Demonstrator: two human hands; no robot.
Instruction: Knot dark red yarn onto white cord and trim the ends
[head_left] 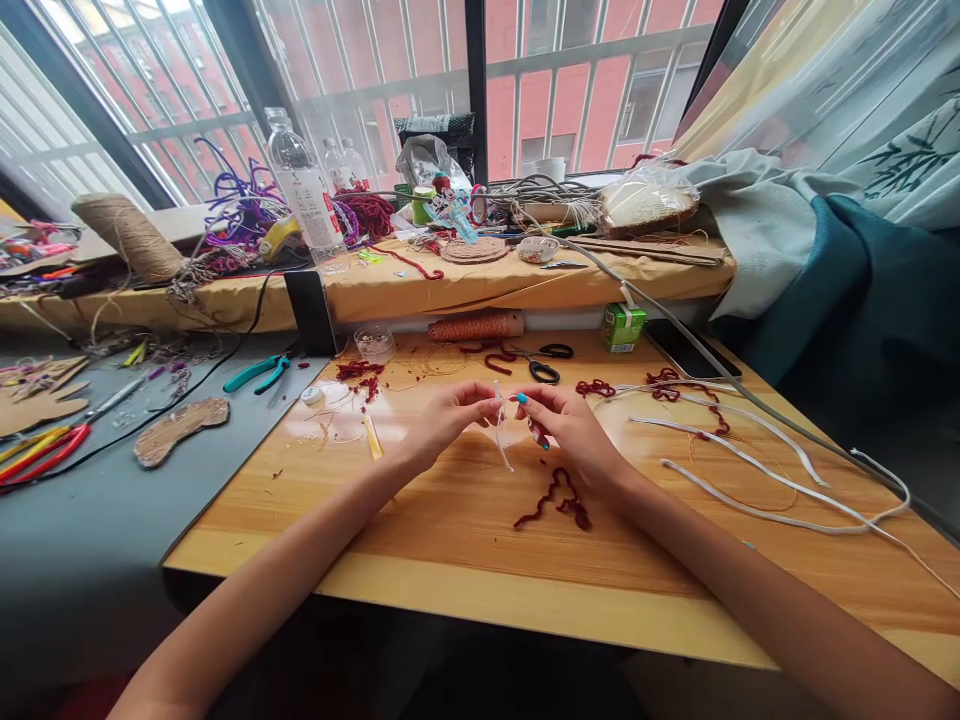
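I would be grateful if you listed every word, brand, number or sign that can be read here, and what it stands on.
No text can be read with certainty.
Clear bottle: its label has red and dark print, too small and blurred.
Green carton: pale print on its front, too small to read.

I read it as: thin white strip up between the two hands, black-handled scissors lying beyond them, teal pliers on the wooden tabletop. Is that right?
Not quite: the teal pliers lie on the grey surface, left of the wooden tabletop, as the head view shows. The rest of your reading stands.
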